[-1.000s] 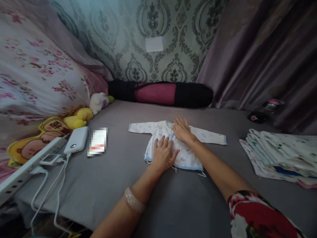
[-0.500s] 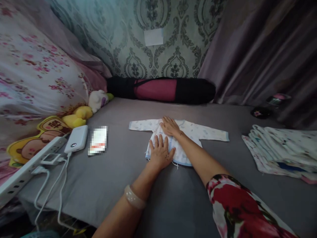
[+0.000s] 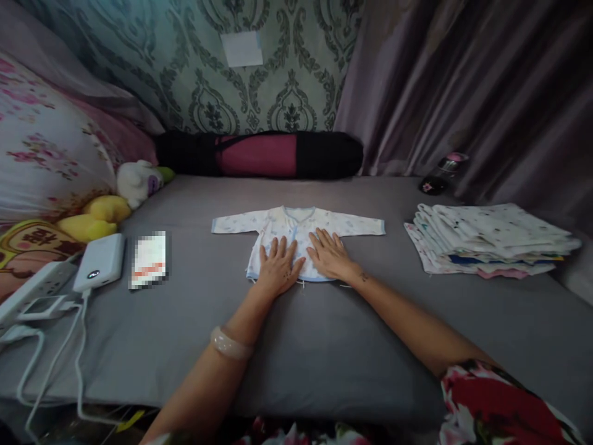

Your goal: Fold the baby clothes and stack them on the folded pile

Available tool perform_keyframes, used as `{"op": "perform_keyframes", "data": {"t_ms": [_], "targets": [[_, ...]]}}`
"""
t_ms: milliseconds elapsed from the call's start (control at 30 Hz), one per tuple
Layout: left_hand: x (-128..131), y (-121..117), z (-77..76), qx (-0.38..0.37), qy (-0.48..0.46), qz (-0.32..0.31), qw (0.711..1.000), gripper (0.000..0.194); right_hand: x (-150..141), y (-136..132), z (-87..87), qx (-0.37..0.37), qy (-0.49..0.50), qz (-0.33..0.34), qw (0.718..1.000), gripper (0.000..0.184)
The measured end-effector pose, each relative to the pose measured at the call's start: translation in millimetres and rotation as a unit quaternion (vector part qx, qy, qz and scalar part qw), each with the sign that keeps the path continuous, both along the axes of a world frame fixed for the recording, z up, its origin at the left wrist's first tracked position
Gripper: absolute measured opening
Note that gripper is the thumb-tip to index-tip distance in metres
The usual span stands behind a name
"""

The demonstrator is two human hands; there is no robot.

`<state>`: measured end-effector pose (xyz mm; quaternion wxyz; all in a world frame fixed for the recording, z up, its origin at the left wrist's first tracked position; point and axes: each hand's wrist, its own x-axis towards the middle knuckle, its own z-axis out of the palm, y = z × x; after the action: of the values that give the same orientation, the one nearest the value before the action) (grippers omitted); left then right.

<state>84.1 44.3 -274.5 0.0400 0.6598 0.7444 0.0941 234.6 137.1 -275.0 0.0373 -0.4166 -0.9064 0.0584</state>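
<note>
A small white baby shirt (image 3: 296, 225) with blue trim lies spread flat on the grey bed sheet (image 3: 324, 346), its sleeves stretched out to both sides. My left hand (image 3: 278, 267) rests palm down on the lower left part of the shirt, fingers apart. Beside it, my right hand (image 3: 330, 254) lies flat on the lower right part, also with fingers spread. Neither hand holds anything. A pale bangle sits on my left wrist.
A stack of folded printed cloths (image 3: 491, 238) lies to the right. At the left are a white power bank (image 3: 99, 269) with cables, a power strip (image 3: 28, 290), a blurred card (image 3: 149, 259) and plush toys (image 3: 106, 207). A black-and-pink roll (image 3: 259, 154) lies along the wall.
My right hand has slid from the shirt's upper chest down to the hem, beside my left hand. The view has shifted to the right, bringing the cloth stack further into view.
</note>
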Motion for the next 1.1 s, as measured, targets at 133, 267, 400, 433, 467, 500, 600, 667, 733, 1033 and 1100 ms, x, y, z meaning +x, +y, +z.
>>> {"op": "perform_keyframes", "data": {"t_ms": [133, 267, 400, 433, 467, 500, 600, 667, 733, 1033, 1100], "targets": [[-3.8, 1.4, -1.3, -0.045, -0.004, -0.007, 0.999, 0.064, 0.3, -2.9, -5.1, 0.028, 0.006, -0.001, 1.0, 0.06], [-3.9, 2.1, 3.8, -0.061, -0.018, -0.009, 0.998, 0.067, 1.3, 0.0, -6.0, 0.034, 0.012, 0.008, 0.999, 0.059], [-5.6, -3.5, 15.4, -0.074, -0.033, -0.019, 0.997, 0.064, 5.0, -6.3, 0.2, 0.03, 0.014, 0.024, 0.999, 0.057], [-8.1, -6.4, 18.5, -0.066, -0.024, -0.012, 0.997, 0.061, 5.5, -10.4, 2.5, 0.03, 0.019, 0.038, 0.999, 0.056], [-11.9, -9.8, 21.2, -0.052, -0.009, 0.005, 0.999, 0.057, 5.6, -15.4, 4.9, 0.028, 0.024, 0.058, 0.998, 0.055], [-16.9, -13.8, 23.4, -0.037, 0.009, 0.033, 0.999, 0.053, 5.3, -20.8, 7.1, 0.024, 0.029, 0.081, 0.996, 0.055], [-37.4, -27.1, 25.8, -0.023, 0.047, 0.144, 0.988, 0.041, 2.0, -36.2, 10.9, -0.001, 0.036, 0.152, 0.988, 0.056], [-52.1, -35.3, 24.1, -0.037, 0.039, 0.188, 0.981, 0.036, -0.8, -42.3, 10.6, -0.017, 0.032, 0.177, 0.984, 0.057], [-64.3, -41.6, 20.5, -0.042, 0.011, 0.183, 0.982, 0.032, -2.7, -44.5, 9.0, -0.027, 0.026, 0.184, 0.982, 0.057], [-83.9, -41.8, 12.0, -0.017, -0.115, 0.14, 0.983, 0.019, -2.8, -42.4, 8.4, -0.041, 0.023, 0.184, 0.982, 0.059], [-84.0, -44.4, 13.4, -0.009, -0.121, 0.143, 0.982, 0.02, -3.0, -42.4, 8.8, -0.046, 0.022, 0.186, 0.981, 0.059]]}}
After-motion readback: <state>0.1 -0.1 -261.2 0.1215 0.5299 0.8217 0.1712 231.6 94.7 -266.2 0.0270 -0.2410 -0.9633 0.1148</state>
